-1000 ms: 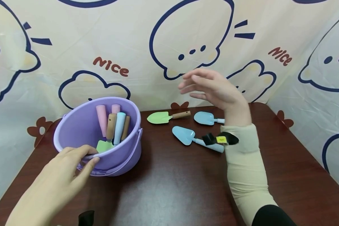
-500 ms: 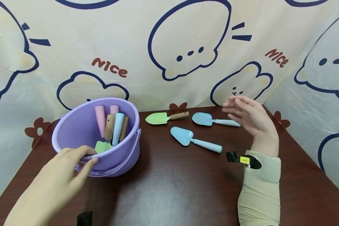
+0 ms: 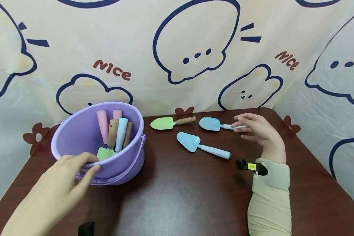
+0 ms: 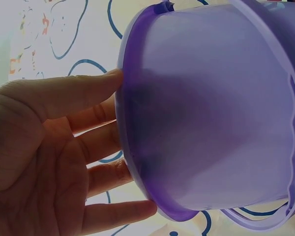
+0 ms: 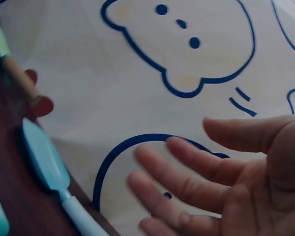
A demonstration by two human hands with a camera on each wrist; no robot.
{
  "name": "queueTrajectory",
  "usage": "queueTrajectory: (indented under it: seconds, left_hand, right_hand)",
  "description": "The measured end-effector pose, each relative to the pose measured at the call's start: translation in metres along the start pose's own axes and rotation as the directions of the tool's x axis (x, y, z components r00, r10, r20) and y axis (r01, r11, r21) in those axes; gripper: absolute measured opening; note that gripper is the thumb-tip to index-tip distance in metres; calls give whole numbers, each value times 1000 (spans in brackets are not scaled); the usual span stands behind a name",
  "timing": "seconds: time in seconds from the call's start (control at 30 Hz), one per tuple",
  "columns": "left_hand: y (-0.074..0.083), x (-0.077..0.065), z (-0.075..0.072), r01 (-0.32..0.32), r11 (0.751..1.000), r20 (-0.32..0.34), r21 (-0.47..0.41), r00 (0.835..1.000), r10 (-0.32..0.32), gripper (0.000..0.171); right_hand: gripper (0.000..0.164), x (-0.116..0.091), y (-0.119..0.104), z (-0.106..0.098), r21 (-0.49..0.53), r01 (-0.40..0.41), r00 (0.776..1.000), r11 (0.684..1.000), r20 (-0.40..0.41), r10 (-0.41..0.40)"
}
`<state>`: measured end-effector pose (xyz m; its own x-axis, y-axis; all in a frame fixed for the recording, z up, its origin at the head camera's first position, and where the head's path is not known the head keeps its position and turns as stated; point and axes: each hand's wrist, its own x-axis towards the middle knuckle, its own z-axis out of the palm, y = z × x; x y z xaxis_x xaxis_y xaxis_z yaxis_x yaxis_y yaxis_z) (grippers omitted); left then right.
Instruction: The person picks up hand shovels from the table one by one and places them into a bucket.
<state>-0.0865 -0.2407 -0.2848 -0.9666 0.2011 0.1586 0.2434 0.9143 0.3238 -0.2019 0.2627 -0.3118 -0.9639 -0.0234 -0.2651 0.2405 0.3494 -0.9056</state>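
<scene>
My left hand (image 3: pixel 59 183) pinches the near rim of a purple bucket (image 3: pixel 129 164), thumb outside and fingers over the edge; the left wrist view shows the thumb on the bucket wall (image 4: pixel 211 108) side. Inside the bucket stand several tools with pink, wooden and blue handles (image 3: pixel 122 134), and a green blade shows low down. My right hand (image 3: pixel 259 132), fingers loosely spread, hovers over the handle end of a blue round-ended trowel (image 3: pixel 210 124). In the right wrist view that hand (image 5: pixel 206 187) holds nothing, apart from the blue trowel (image 5: pixel 45 155).
A green trowel (image 3: pixel 163 123) with a wooden handle lies at the back of the dark wooden table (image 3: pixel 177 196). Nearer lies a blue pointed trowel (image 3: pixel 188 141), its handle toward the right. A printed cloth (image 3: pixel 135 39) hangs behind the table.
My right hand has moved right and down from above the back of the table to the blue round-ended trowel's handle. My left hand has stayed on the bucket rim.
</scene>
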Motion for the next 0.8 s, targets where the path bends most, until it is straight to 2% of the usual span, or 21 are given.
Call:
queueTrajectory:
  seconds: [0.1, 0.23, 0.43, 0.6, 0.8]
  left_hand:
    - [0, 0, 0, -7, 1000, -10, -3, 1000, 7, 17]
    - [-1, 1, 1, -6, 1000, -10, -2, 1000, 6, 18]
    - [-4, 1, 2, -2, 1000, -5, 5, 1000, 2, 19]
    - [-6, 0, 5, 6, 1000, 16, 13, 1000, -6, 19]
    - [-9, 0, 7, -5, 1000, -3, 18, 1000, 5, 20]
  right_hand:
    - [54, 3, 0, 5, -115, -29, 998, 993, 58, 36]
    - [56, 6, 4, 13, -201, -69, 987, 977, 131, 96]
    - [60, 10, 14, 25, -344, -127, 950, 930, 227, 214]
    - [56, 14, 16, 33, -415, -161, 930, 896, 239, 278]
    - [49, 18, 13, 40, -453, -145, 923, 879, 259, 286]
